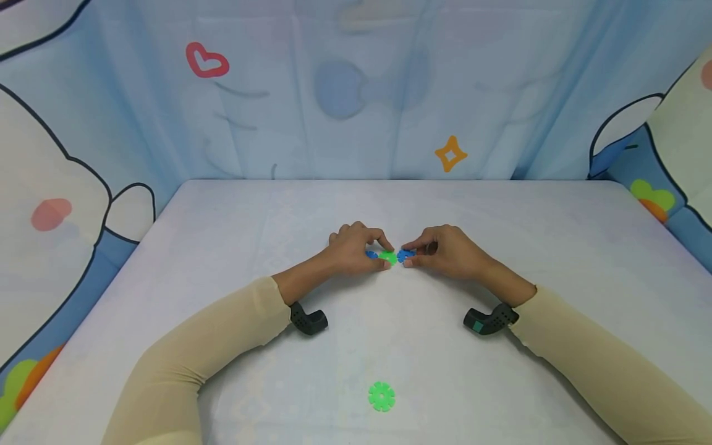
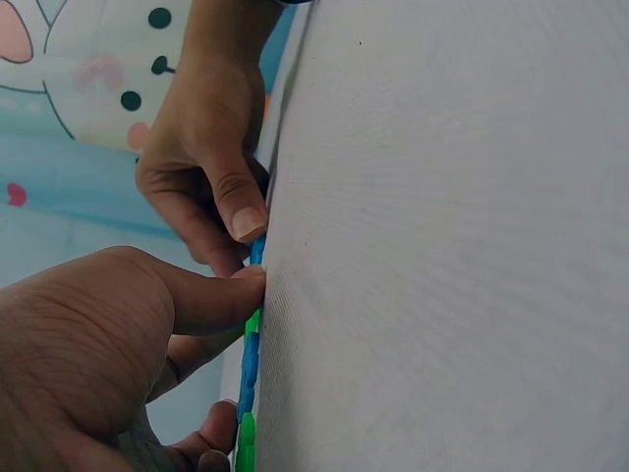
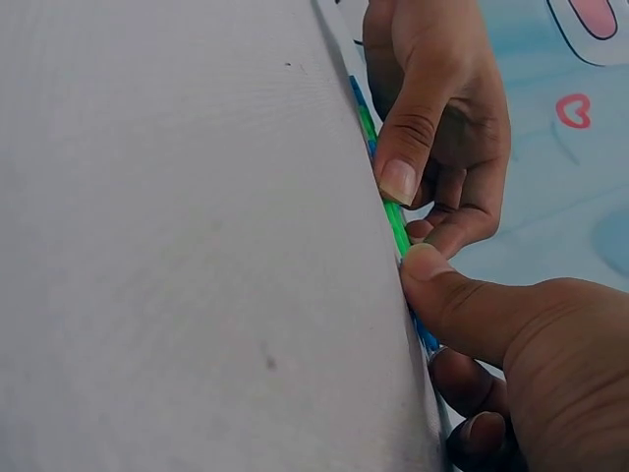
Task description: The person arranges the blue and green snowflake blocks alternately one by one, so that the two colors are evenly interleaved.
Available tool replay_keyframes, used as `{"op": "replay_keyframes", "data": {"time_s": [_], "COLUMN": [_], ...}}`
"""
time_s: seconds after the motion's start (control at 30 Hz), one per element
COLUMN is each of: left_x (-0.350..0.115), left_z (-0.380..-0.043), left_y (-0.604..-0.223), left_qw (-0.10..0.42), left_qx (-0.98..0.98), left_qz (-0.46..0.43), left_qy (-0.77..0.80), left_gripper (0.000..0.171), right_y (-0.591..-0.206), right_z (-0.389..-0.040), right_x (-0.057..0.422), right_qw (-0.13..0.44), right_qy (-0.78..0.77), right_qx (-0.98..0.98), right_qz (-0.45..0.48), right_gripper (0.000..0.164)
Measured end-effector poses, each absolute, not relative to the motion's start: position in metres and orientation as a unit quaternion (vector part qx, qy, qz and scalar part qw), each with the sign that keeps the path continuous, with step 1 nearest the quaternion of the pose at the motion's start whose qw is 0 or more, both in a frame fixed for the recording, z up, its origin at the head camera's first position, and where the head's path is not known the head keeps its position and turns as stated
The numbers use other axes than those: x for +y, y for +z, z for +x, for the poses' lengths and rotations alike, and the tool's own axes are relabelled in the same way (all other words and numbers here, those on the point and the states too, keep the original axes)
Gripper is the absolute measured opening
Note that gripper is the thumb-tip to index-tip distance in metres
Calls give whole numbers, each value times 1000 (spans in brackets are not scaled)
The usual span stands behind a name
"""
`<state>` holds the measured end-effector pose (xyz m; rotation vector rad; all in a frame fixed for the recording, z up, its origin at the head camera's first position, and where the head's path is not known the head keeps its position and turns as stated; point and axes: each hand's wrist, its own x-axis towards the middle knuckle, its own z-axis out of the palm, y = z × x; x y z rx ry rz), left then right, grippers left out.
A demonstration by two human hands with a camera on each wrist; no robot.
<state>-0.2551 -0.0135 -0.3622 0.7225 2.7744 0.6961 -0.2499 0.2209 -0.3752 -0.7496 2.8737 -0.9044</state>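
Observation:
Over the table's middle, my left hand (image 1: 355,250) pinches a flat green notched building disc (image 1: 389,258) between thumb and fingers. My right hand (image 1: 449,253) grips a blue notched disc (image 1: 405,256), whose edge meets the green one. Another blue disc (image 1: 371,254) shows on the other side of the green disc, partly covered by the left hand. Seen edge-on in the left wrist view, the row runs on under that hand with a blue piece (image 2: 249,374) and a green piece (image 2: 246,444). Fingers hide part of the row.
A loose green disc (image 1: 381,397) lies flat on the white-covered table (image 1: 278,216), nearer to me than the hands. A blue patterned curtain (image 1: 378,93) hangs behind the table's far edge. Each wrist wears a black camera mount, the left one (image 1: 308,320) hanging low over the cloth.

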Motion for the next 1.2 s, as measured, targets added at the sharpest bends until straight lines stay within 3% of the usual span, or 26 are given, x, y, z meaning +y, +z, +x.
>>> {"op": "replay_keyframes", "data": {"time_s": [1.2], "left_x": [-13], "left_z": [-254], "left_y": [-363], "left_qw": [90], "left_qx": [938], "left_qz": [248], "left_qy": [226], "left_gripper": [29], "right_y": [-377], "right_z": [-246], "right_x": [214], "right_qw": [7], "right_qy": [-293], "right_qx": [932], "right_qz": [-212], "right_gripper": [30]}}
